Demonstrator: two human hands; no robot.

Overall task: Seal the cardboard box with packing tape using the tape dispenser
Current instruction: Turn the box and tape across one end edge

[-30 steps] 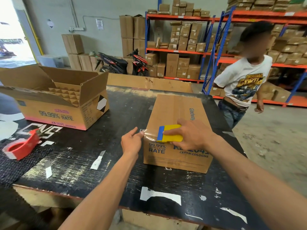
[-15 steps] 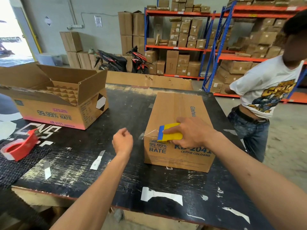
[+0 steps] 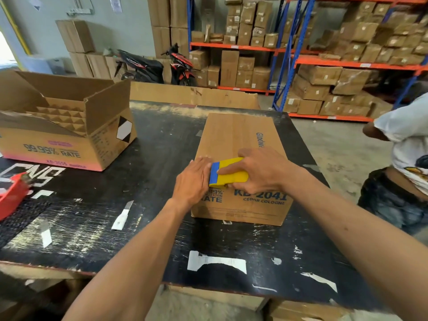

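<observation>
A closed brown cardboard box with blue print lies on the black table, its short end toward me. My right hand grips a yellow and blue tape dispenser at the box's near top edge. My left hand lies flat against the box's near left corner, fingers together, right beside the dispenser's blue end. The tape itself is hard to make out.
An open cardboard box with a divider insert stands at the left. A red tape dispenser lies at the table's left edge. Tape scraps stick to the table. A person in a white shirt stands at the right. Shelves of boxes stand behind.
My left hand moved right from the table onto the box's near left corner. The camera came closer. The person at the right shifted further right.
</observation>
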